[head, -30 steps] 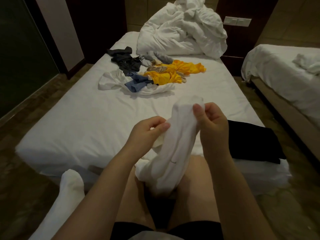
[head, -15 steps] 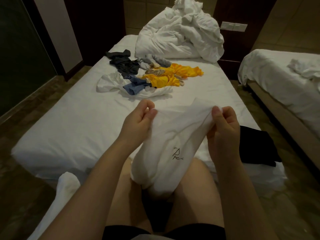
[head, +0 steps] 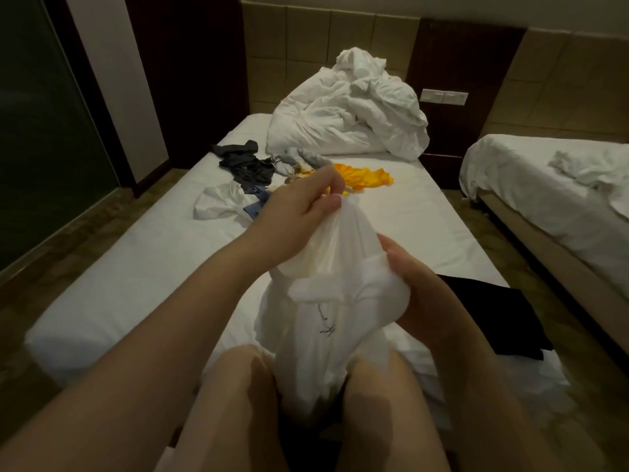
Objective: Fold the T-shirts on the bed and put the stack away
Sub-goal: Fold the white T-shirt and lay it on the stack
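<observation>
My left hand (head: 299,212) pinches the white T-shirt (head: 326,338) high and my right hand (head: 420,296) clamps its bunched side, likely to spread it for folding

Reaches forward with the bare left arm (head: 153,335), forearm rising from the lower left corner, wrist nearly straight. Pinches the top edge of the white T-shirt (head: 340,301) with the left hand (head: 299,212), back of the hand up, fingers curled, fingertips pressed together on the fabric. Holds the right arm (head: 503,403) lower and nearer, forearm coming in from the lower right. Grips a bunched fold with the right hand (head: 422,298), thumb (head: 391,248) lying over the top, remaining fingers hidden behind the cloth. Keeps the 2 hands apart, left above right. Shows 2 bare thighs (head: 238,403) below, side by side, slightly parted.
</observation>
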